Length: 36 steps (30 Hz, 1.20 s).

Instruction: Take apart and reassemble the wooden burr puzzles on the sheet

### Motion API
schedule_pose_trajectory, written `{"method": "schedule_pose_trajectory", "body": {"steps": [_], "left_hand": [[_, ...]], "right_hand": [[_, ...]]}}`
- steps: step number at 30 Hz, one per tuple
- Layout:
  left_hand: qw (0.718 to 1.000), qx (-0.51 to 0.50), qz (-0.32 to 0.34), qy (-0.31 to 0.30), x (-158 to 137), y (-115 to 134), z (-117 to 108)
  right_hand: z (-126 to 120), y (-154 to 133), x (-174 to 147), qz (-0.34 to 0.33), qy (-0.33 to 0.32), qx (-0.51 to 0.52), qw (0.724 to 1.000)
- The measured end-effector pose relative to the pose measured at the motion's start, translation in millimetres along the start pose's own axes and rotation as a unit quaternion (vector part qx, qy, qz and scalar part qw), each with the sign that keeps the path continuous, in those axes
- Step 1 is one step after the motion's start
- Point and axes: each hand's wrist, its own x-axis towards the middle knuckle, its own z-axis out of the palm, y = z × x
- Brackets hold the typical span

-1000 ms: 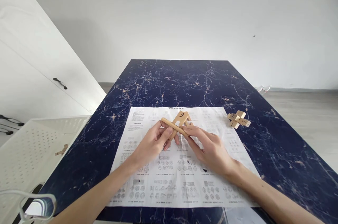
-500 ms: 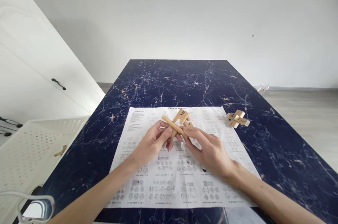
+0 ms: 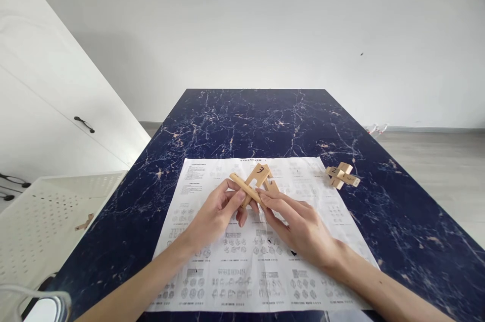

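Between my two hands, over the printed sheet, are flat wooden puzzle pieces crossed together. The piece marked 3 [image 3: 259, 172] has a notch and points away from me. A narrow wooden puzzle piece [image 3: 242, 185] lies across it at a slant. Behind them on the right, another notched piece [image 3: 272, 185] shows in part. My left hand [image 3: 220, 211] is closed on the crossed pieces, its thumb on the narrow one. My right hand [image 3: 297, 221] grips the narrow piece's near right end with its fingertips. Fingers hide the lower parts of the pieces.
The white instruction sheet [image 3: 235, 281], with small diagrams, covers the near part of the dark blue marbled table [image 3: 242, 125]. An assembled wooden cross puzzle [image 3: 343, 175] with numbers sits at its right edge. Left of the table, a white perforated basket [image 3: 34, 231] holds a wooden piece [image 3: 85, 222].
The view has shifted slightly, so everything appears a little lower. The narrow piece has rolled a little in my fingers, and the rear notched piece has turned. Both hands keep their hold.
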Motion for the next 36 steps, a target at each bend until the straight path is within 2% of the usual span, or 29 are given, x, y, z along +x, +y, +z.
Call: {"method": "schedule_pose_trajectory", "body": {"steps": [5, 10, 16, 21, 30, 33, 36], "left_hand": [[1.000, -0.003, -0.004, 0.000, 0, 1, -1], [1.000, -0.010, 0.011, 0.014, 1, 1, -5], [0.997, -0.020, 0.030, 0.070, 3, 0, -8], [0.996, -0.044, 0.022, 0.075, 5, -5, -10], [0.991, -0.107, 0.008, 0.081, 7, -11, -16], [0.990, -0.112, -0.006, 0.084, 6, -11, -17], [0.991, -0.110, -0.007, 0.079, 5, -11, -17]], "right_hand": [[-1, 0, -1, 0.006, -0.002, 0.008, 1.000], [-11, 6, 7, 0.035, -0.048, 0.025, 0.998], [-7, 26, 8, 0.146, -0.034, -0.117, 0.982], [0, 33, 5, 0.184, -0.058, -0.132, 0.972], [-11, 30, 12, 0.296, -0.058, 0.010, 0.953], [-14, 30, 17, 0.342, -0.047, 0.097, 0.933], [-17, 27, 21, 0.370, -0.042, 0.236, 0.898]]}}
